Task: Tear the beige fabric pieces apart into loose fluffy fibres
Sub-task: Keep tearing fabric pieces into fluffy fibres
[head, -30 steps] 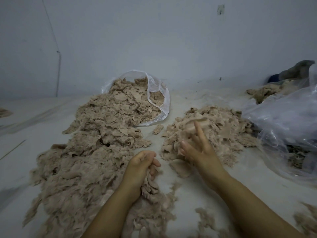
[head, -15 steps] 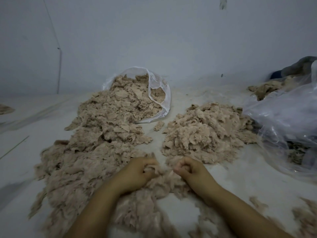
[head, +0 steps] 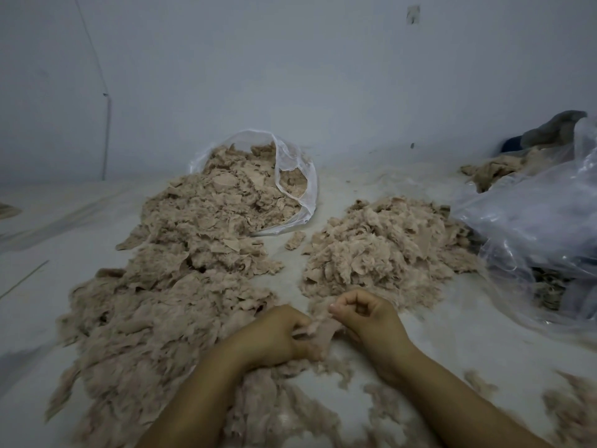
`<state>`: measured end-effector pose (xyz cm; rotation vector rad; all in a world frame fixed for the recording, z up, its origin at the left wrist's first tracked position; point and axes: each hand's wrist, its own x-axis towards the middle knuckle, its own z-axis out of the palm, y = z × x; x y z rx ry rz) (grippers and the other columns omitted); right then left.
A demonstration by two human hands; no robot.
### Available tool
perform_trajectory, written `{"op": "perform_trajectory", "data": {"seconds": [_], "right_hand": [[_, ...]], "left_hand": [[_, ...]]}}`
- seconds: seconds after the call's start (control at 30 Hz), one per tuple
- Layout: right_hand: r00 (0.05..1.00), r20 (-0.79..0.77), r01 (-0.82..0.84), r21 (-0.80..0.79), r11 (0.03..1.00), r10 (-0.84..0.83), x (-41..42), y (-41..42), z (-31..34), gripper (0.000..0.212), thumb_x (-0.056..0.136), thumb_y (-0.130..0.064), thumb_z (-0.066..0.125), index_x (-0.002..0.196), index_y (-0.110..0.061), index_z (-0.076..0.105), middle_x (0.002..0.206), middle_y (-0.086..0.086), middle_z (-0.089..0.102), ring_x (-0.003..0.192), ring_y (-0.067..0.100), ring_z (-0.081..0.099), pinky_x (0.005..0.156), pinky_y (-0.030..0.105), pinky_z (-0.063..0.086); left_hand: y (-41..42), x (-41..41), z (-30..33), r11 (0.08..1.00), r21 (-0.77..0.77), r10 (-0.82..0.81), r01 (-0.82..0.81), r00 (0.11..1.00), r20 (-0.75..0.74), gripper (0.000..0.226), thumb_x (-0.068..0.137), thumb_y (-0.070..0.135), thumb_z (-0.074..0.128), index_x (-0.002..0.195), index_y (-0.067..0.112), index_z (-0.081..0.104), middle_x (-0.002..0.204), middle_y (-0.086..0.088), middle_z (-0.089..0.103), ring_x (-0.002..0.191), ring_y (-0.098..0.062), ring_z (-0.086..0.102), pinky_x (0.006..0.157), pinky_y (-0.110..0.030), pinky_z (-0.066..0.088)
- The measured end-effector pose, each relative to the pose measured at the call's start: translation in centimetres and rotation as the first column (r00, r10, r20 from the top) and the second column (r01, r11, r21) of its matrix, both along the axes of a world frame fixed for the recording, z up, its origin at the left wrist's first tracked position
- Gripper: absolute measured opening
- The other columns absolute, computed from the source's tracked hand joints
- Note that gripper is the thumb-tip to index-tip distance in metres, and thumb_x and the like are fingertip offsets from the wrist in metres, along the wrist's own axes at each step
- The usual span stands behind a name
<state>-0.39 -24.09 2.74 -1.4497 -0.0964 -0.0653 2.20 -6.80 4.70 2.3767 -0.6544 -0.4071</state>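
A small beige fabric piece (head: 318, 329) is stretched between my two hands, low in the middle of the view. My left hand (head: 274, 337) grips its left end with curled fingers. My right hand (head: 365, 313) pinches its right end between thumb and fingers. A long heap of beige fabric pieces (head: 168, 292) spreads to the left, reaching back to an open clear bag (head: 295, 176). A rounder pile of fluffy torn fibres (head: 384, 247) lies just beyond my right hand.
A large crumpled clear plastic bag (head: 536, 227) lies at the right, with more beige scraps (head: 494, 171) and a grey cloth (head: 555, 127) behind it. Loose fibre tufts (head: 568, 405) scatter near the front right. A pale wall (head: 323, 76) closes the back.
My right hand came back from the fibre pile, where its fingers were spread, and now pinches a piece together with my left hand. Both hands have lifted slightly and pulled the piece between them.
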Motion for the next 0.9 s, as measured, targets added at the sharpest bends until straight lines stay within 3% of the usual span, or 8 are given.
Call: {"op": "perform_trajectory", "data": {"seconds": [0.07,0.2,0.33,0.47,0.57,0.7,0.8,0.9], "right_hand": [[0.999,0.006,0.039,0.0,0.999,-0.039,0.2,-0.1,0.0,0.013,0.086,-0.006,0.066,0.074,-0.004,0.061,0.046,-0.005,0.047,0.037,0.005,0.036,0.043,0.018,0.034],[0.997,-0.004,0.082,0.042,0.996,-0.082,0.4,-0.4,0.1,0.013,0.088,-0.009,0.064,0.078,-0.002,0.06,0.047,-0.002,0.04,0.041,0.009,0.031,0.051,0.027,0.036],[1.0,-0.011,-0.002,0.034,0.999,0.002,0.2,-0.1,0.1,0.015,0.083,-0.015,0.068,0.076,-0.003,0.062,0.047,0.0,0.039,0.037,0.008,0.026,0.038,0.019,0.024],[1.0,0.0,-0.004,0.035,0.999,0.004,0.1,0.0,-0.1,0.016,0.083,-0.014,0.069,0.079,0.0,0.063,0.044,0.001,0.043,0.036,0.008,0.03,0.038,0.02,0.024],[1.0,0.003,0.017,0.037,0.999,-0.017,0.0,-0.4,-0.1,0.015,0.083,-0.012,0.069,0.073,-0.004,0.063,0.043,0.001,0.044,0.035,0.009,0.03,0.038,0.02,0.025],[0.984,-0.015,-0.178,-0.089,0.98,0.177,-0.5,-0.9,0.6,0.031,0.077,-0.04,0.068,0.055,-0.018,0.065,0.048,0.003,0.053,0.037,0.007,0.037,0.04,0.018,0.03],[0.969,-0.047,-0.248,-0.22,0.943,0.244,-0.9,-0.2,0.5,0.039,0.064,-0.061,0.067,0.062,-0.023,0.064,0.058,0.003,0.057,0.044,0.006,0.046,0.047,0.019,0.038],[0.952,-0.103,-0.302,-0.17,0.938,0.288,-0.8,0.2,0.0,0.035,0.069,-0.039,0.079,0.081,-0.014,0.058,0.056,0.002,0.061,0.046,0.018,0.05,0.044,0.025,0.038]], "left_hand": [[1.1,0.6,0.5,0.997,0.023,-0.069,0.072,0.991,-0.112,0.025,0.073,0.029,0.081,0.074,0.011,0.063,0.07,0.001,0.055,0.067,-0.014,0.054,0.064,-0.03,0.043],[2.9,1.0,1.4,0.985,0.077,-0.128,0.155,0.952,-0.28,0.03,0.071,0.016,0.082,0.099,0.019,0.071,0.089,0.014,0.07,0.099,-0.019,0.066,0.086,-0.033,0.053],[1.7,0.5,1.9,0.998,-0.052,-0.044,0.036,0.985,-0.169,0.075,0.064,0.055,0.078,0.131,0.035,0.052,0.112,0.029,0.057,0.102,0.01,0.056,0.084,-0.007,0.043],[-1.6,-0.3,0.0,0.897,-0.412,0.162,-0.161,0.986,-0.032,0.013,0.085,0.025,0.068,0.092,0.014,0.068,0.084,0.008,0.065,0.078,-0.007,0.059,0.072,-0.018,0.046],[-2.0,-0.5,-0.7,0.804,-0.538,0.29,-0.254,0.957,-0.018,0.024,0.093,0.007,0.053,0.07,0.01,0.058,0.062,0.005,0.052,0.061,-0.009,0.047,0.059,-0.021,0.039],[-0.8,-0.4,-0.7,0.575,-0.689,0.468,-0.441,0.868,-0.165,0.024,0.096,0.01,0.049,0.08,-0.006,0.059,0.064,-0.004,0.057,0.061,-0.015,0.052,0.059,-0.024,0.042],[-1.1,-1.1,-0.9,0.621,-0.704,0.357,-0.344,0.924,-0.137,0.022,0.094,0.013,0.052,0.077,0.005,0.064,0.067,0.001,0.062,0.067,-0.013,0.056,0.063,-0.025,0.046],[-2.1,-1.4,-1.2,0.666,-0.695,0.33,-0.27,0.943,-0.05,0.023,0.094,0.015,0.052,0.075,0.014,0.065,0.062,0.011,0.061,0.061,-0.003,0.055,0.057,-0.018,0.044]]}}
